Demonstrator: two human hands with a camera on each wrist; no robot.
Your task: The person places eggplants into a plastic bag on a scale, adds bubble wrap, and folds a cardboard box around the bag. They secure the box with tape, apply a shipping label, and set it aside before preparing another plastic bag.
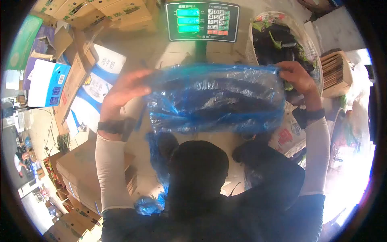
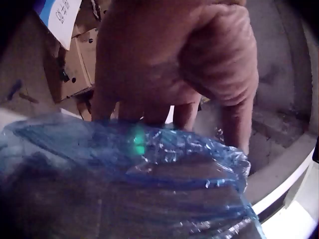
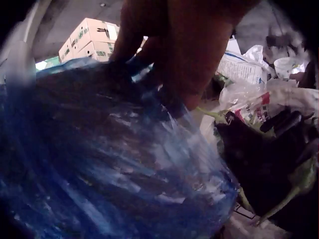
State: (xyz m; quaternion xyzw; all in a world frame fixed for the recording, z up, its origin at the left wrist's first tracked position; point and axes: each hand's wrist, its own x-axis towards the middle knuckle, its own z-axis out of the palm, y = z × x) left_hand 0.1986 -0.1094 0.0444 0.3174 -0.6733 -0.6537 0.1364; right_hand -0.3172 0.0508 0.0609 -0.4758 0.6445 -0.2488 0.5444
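A clear blue plastic bag (image 1: 217, 99) stretches between my two hands in the head view, with long dark shapes showing through it. At its left end, my left hand (image 1: 127, 88) holds the bag's edge; in the left wrist view the fingers go behind the film (image 2: 199, 174) and the thumb comes down at the near corner. My right hand (image 1: 299, 78) pinches the upper right corner, and in the right wrist view its fingers bunch the plastic (image 3: 119, 149). Close by the right hand is a white woven sack (image 1: 250, 46) with dark eggplants (image 1: 278, 40) in it.
A lit digital scale display (image 1: 202, 22) stands just beyond the bag. Cardboard boxes (image 1: 117, 14) are at the back left, and flattened cartons (image 1: 88, 169) are stacked lower left. A carton of folded cardboard (image 1: 338, 74) sits at right. Crumpled blue plastic (image 1: 149, 205) lies below.
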